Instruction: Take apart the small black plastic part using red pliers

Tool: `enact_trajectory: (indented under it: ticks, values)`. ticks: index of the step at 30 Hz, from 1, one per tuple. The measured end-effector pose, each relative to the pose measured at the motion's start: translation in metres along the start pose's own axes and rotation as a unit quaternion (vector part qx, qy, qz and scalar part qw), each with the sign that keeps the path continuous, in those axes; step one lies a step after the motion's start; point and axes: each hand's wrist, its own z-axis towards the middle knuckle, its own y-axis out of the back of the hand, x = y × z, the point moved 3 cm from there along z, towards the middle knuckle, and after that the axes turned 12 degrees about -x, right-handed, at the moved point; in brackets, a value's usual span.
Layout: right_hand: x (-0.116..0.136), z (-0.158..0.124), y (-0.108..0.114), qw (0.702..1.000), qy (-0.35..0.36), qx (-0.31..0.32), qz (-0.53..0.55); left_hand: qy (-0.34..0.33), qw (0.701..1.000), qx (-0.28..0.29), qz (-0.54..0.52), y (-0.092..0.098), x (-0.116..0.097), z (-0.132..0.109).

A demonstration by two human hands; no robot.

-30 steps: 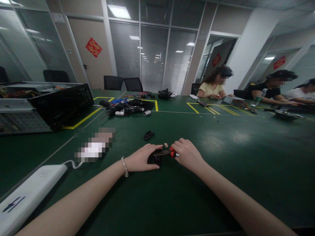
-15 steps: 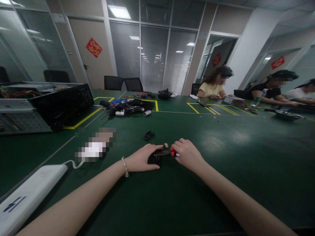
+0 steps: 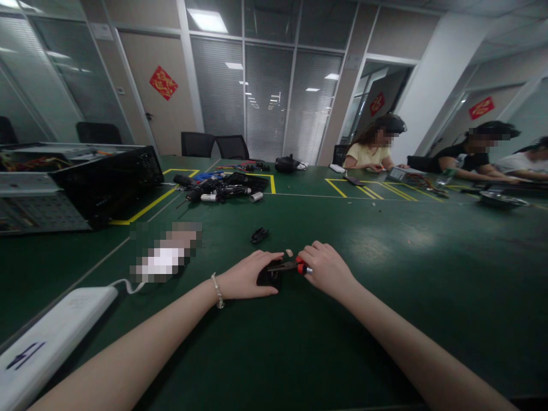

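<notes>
My left hand (image 3: 248,277) lies on the table, thumb and fingers curved around a small flat black part (image 3: 270,279) and gripping it; the palm hides much of the part, and its kind is unclear. My right hand (image 3: 325,267) is closed on needle-nose pliers (image 3: 286,266) with red handles. The jaws point left and reach over the black part; whether they pinch it I cannot make out. Just beyond the pliers lies a small pale fragment (image 3: 289,253). Farther off rests a small black bundle, perhaps a coiled cable (image 3: 259,235).
A white power bank (image 3: 64,331) with a cable lies at left, near a blurred-out item (image 3: 166,254). An opened computer case (image 3: 107,182) stands behind. Tools and black parts (image 3: 222,185) are heaped at the back. Co-workers sit at far right, near a metal bowl (image 3: 503,200).
</notes>
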Motion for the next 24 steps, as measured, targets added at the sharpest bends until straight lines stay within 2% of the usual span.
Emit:
enact_trajectory:
  ticks: [6, 15, 24]
  values:
    - [-0.0004, -0.0009, -0.0009, 1.0, -0.017, 0.005, 0.01, 0.012, 1.0, 0.004, 0.002, -0.0005, 0.0012, 0.0001]
    - [0.0014, 0.0004, 0.003, 1.0, 0.008, -0.008, -0.008, 0.015, 1.0, 0.003, 0.002, -0.0013, 0.0021, 0.0002]
    - [0.0006, -0.0004, 0.0006, 1.0, -0.008, 0.006, -0.002, 0.014, 1.0, 0.003, -0.005, -0.0003, 0.0003, 0.0003]
